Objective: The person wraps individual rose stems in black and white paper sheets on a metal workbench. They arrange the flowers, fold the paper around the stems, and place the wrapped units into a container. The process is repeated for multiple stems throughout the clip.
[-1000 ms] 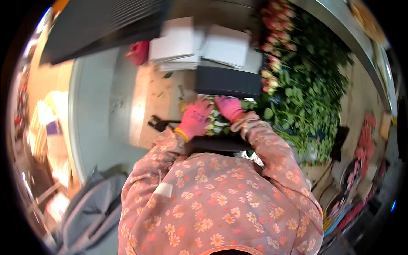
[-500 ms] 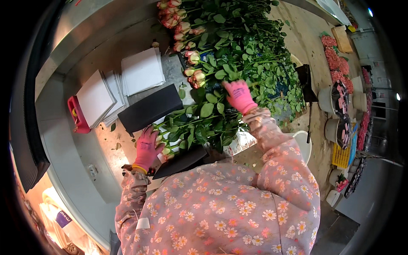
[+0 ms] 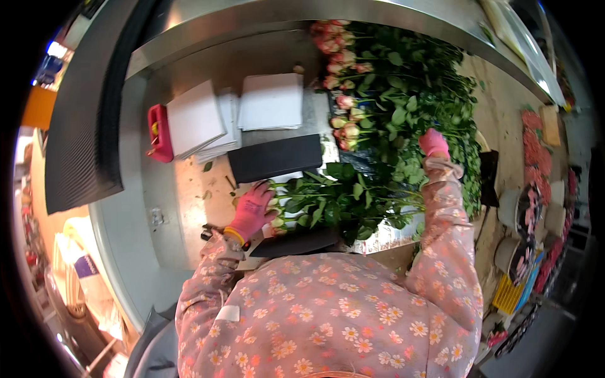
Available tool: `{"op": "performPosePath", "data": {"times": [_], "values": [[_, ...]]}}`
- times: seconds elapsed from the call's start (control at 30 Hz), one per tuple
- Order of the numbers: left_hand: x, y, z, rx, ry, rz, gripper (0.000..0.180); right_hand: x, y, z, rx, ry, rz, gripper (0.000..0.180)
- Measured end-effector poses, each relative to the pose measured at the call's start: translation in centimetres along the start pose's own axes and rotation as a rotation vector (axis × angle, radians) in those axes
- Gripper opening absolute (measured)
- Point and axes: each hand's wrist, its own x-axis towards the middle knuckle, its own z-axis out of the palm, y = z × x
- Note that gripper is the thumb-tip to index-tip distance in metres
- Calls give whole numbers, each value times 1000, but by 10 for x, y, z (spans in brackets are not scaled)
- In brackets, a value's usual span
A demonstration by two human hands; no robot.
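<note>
My left hand (image 3: 252, 211), in a pink glove with a yellow cuff, is cupped with fingers and thumb apart beside the pale heads of a small row of roses (image 3: 321, 195). These lie between two black boards (image 3: 275, 159), their stems pointing right. My right hand (image 3: 433, 143), also pink-gloved, is closed among the leafy stems of a large rose pile (image 3: 403, 88). The fingertips are partly hidden by leaves, so how many stems it grips does not show. Cream-and-pink rose heads (image 3: 346, 133) line that pile's left side.
Stacks of white sheets (image 3: 271, 101) and a red tape dispenser (image 3: 159, 133) stand at the back left of the bench. A dark clipper-like tool (image 3: 208, 232) lies by my left wrist. Buckets (image 3: 508, 252) and a yellow crate (image 3: 507, 293) stand at the right.
The whole view has shifted, so the bench sits further right. My right hand has moved right along the pile, toward the stem ends. My left hand stays by the small row's heads.
</note>
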Motion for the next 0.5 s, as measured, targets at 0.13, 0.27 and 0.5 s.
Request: {"op": "performPosePath", "data": {"times": [0.13,0.27,0.5], "values": [[-3,2,-4,-20,0,-18,52,10,-141,-5,148,-24,-429,33],[-3,-3,0,-45,-12,-10,56,10,-276,45,363,-107,-388,76],[3,-2,-4,-74,28,29,55,52,-284,112,514,-395,-520,73]]}}
